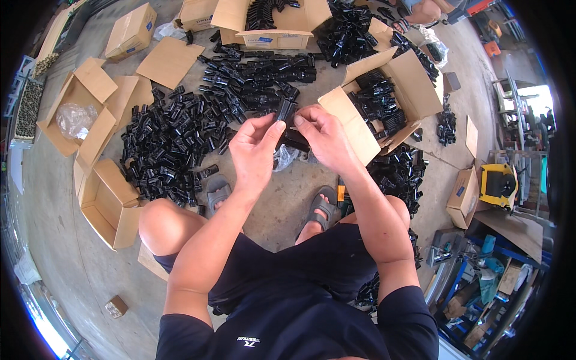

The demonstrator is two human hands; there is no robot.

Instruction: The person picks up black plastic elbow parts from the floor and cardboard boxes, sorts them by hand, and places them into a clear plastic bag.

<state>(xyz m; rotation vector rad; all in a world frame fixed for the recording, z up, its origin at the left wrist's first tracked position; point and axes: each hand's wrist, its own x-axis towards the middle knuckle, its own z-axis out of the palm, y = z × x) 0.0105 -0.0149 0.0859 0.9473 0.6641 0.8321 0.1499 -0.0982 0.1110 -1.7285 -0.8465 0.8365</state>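
Out in front of my chest, my left hand [255, 157] pinches a glossy black tubular fitting [286, 110] between thumb and fingers, its length pointing up and away. Close to the fitting's right side is my right hand [327, 137], thumb and fingers pressed together. Whatever those fingers hold, if anything, is hidden. Below the hands, a crumpled clear plastic bag [285, 157] lies on the concrete floor between my sandalled feet. A large heap of similar black fittings [174, 135] spreads to the left, and more fittings [264, 75] lie in front.
An open carton [355, 127] of black parts stands just right of my hands. Another carton [276, 42] with curved black parts is at the far side. Open cartons [107, 207] line the left. A yellow case [498, 185] and a cluttered rack [492, 282] stand right.
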